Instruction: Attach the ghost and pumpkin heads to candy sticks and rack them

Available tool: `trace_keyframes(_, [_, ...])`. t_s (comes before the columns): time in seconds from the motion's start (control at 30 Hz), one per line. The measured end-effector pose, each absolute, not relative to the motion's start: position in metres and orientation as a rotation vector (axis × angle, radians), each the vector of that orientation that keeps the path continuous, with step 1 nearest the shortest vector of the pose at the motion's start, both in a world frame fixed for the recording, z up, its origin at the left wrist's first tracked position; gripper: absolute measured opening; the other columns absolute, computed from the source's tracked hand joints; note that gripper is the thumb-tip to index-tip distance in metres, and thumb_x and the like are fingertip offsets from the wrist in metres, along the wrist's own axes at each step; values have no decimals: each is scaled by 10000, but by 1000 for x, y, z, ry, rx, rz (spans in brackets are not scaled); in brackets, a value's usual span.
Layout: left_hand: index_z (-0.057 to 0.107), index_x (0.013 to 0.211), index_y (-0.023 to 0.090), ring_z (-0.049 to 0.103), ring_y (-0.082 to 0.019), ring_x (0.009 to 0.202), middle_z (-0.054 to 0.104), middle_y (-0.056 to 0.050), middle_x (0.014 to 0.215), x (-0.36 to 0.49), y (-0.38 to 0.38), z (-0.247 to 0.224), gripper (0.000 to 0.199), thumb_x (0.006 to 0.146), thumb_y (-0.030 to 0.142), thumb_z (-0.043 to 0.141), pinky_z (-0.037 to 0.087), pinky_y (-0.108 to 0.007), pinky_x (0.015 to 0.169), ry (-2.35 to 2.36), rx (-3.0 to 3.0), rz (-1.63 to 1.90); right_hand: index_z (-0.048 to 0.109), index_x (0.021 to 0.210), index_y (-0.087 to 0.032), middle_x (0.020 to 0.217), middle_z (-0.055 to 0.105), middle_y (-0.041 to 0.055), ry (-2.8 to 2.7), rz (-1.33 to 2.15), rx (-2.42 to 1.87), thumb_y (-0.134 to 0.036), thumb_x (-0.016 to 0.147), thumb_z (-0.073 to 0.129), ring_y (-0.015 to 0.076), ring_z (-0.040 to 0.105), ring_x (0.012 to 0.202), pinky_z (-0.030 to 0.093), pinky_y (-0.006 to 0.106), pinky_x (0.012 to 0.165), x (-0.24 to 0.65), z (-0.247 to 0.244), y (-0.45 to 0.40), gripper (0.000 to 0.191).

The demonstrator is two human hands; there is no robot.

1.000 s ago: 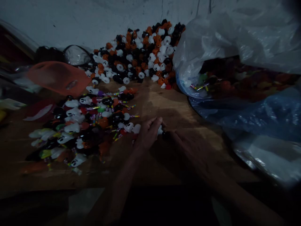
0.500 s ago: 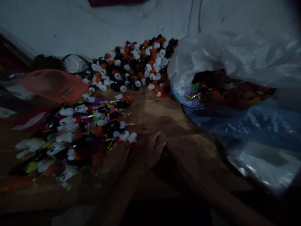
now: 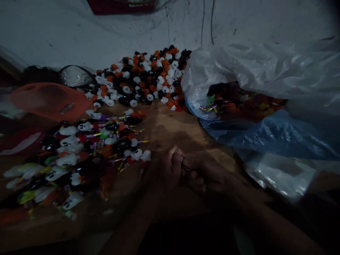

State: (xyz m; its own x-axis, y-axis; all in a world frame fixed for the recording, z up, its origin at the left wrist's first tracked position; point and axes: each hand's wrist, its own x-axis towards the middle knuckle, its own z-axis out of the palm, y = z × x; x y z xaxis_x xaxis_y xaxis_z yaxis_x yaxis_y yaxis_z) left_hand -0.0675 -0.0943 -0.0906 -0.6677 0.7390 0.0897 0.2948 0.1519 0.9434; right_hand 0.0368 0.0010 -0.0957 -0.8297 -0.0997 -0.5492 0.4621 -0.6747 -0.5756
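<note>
In the dim head view, my left hand point(image 3: 173, 165) is closed above the wooden table point(image 3: 170, 124), its fingers curled round something small that is mostly hidden. My right hand point(image 3: 203, 173) meets it from the right, also closed, with fingertips at the same spot. A small pale edge shows between the two hands, too dark to identify. Left of the hands lies a spread of ghost-headed and coloured pieces point(image 3: 69, 160) with striped sticks. Farther back rises a heap of black, orange and white pieces point(image 3: 138, 79).
A large clear and blue plastic bag point(image 3: 265, 132) with colourful pieces inside stands at the right. An orange bag point(image 3: 50, 101) lies at the left, beside a red item point(image 3: 22, 141). A pale wall rises behind the table.
The view has shifted a little, so the table's contents sit farther left. My right hand shows more clearly and now presses against my left hand.
</note>
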Motion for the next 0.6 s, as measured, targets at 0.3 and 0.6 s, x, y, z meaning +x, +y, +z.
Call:
trace_keyframes(0.3, [613, 659, 181, 458, -115, 540, 522, 2, 580, -79, -84, -90, 247, 802, 312, 460, 326, -196, 470, 1949, 727, 1265, 600, 1009, -165, 955, 644, 64, 2983, -1408, 687, -298, 917, 398, 177, 594, 864, 460, 318, 787, 56, -92, -3, 259])
trace_keyframes(0.6, [578, 631, 165, 438, -102, 505, 493, -12, 611, -73, -89, -95, 317, 785, 436, 519, 277, -162, 385, 1882, 393, 1388, 446, 1268, -101, 1112, 625, 173, 3205, -490, 485, -158, 848, 422, 264, 610, 949, 493, 392, 742, 63, -107, -19, 425])
